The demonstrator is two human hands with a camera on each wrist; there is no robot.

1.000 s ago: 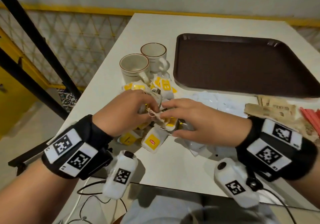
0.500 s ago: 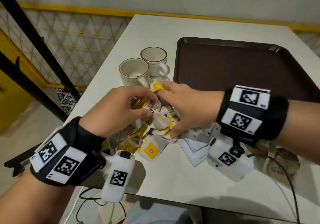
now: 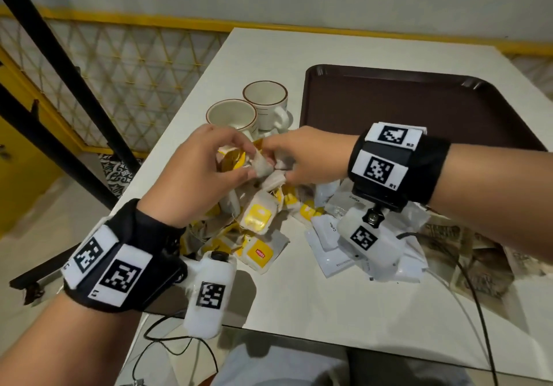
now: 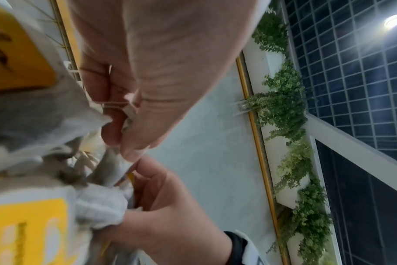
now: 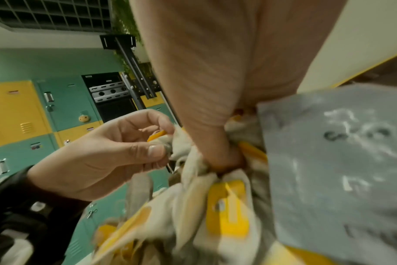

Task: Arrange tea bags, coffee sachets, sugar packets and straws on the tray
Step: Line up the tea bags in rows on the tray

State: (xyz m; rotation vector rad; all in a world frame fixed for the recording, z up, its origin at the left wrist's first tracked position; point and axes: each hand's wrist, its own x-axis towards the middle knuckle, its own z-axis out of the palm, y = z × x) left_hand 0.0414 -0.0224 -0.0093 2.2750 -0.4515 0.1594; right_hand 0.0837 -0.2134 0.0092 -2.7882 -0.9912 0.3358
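White tabletop [image 3: 314, 302] filling the scene, bounded at the far edge by a yellow rail; brown tray [image 3: 419, 107] at far right, its visible surface bare, its near edge hidden behind the right wrist; two cream mugs [image 3: 248, 110] with brown rims standing touching each other just left of the tray's near-left corner. Heaped in the middle, near side of the mugs — tea bags [image 3: 258, 215] in white paper with yellow labels, tangled together by strings; white coffee sachets [image 3: 329, 245] lying just right of that heap, partly under the right wrist camera; brown printed sugar packets [image 3: 478, 266] at near right, flat on the tabletop, well apart from the tea bags. Straws not visible.

Left hand [image 3: 206, 173] raised over the heap, thumb and fingers pinching a greyish tea bag pouch; right hand [image 3: 302, 158] facing it, fingertips closed on the same cluster of tea bags — both hands gripping, touching at the fingertips. From the left wrist: left hand [image 4: 152, 75] nipping paper and string, right hand [image 4: 170, 220] below it clutching white pouches [image 4: 97, 206]. From the right wrist: right hand [image 5: 215, 89] bunched around several tea bags [image 5: 227, 206], left hand [image 5: 107, 157] pinching a pouch corner, a blurred grey sachet [image 5: 340, 170] close at right.
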